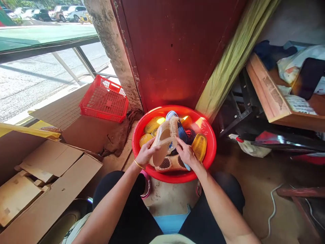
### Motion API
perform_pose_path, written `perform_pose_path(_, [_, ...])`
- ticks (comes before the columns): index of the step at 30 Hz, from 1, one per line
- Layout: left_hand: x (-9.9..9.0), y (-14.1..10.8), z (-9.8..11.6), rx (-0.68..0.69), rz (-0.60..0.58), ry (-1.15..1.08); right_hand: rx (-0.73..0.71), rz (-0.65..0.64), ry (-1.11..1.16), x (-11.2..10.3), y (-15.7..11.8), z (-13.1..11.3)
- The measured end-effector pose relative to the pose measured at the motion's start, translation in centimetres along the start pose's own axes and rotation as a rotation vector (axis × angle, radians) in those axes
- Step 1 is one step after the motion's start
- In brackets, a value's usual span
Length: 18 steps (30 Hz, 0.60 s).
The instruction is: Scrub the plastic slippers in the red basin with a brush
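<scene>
Beige shoe [159, 156], gripped by the left hand [146, 152] over the red basin [175, 178], toward nine o'clock from its middle; right hand [187, 154] clasps a brush [173, 126], bristles toward twelve; steady support, short strokes should scrub best.
</scene>
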<state>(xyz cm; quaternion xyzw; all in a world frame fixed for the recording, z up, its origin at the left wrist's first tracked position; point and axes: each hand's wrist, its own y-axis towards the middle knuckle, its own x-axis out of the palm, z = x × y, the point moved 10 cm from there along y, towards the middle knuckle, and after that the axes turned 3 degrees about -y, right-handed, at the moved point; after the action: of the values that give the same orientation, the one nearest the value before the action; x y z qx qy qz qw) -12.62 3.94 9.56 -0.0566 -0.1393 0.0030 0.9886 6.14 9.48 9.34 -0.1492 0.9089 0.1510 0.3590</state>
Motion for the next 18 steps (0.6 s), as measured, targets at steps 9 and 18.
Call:
perform_pose_path(9, [-1.4,1.7,-2.4,-0.093,0.155,-0.254,0.103,-0.271,-0.085,-3.2,-4.7,1.5])
perform_pose_path(18, [3.2,8.9,-3.5,0.066,0.121,0.322,0.18,0.229,0.101,-7.8,-3.9,2.8])
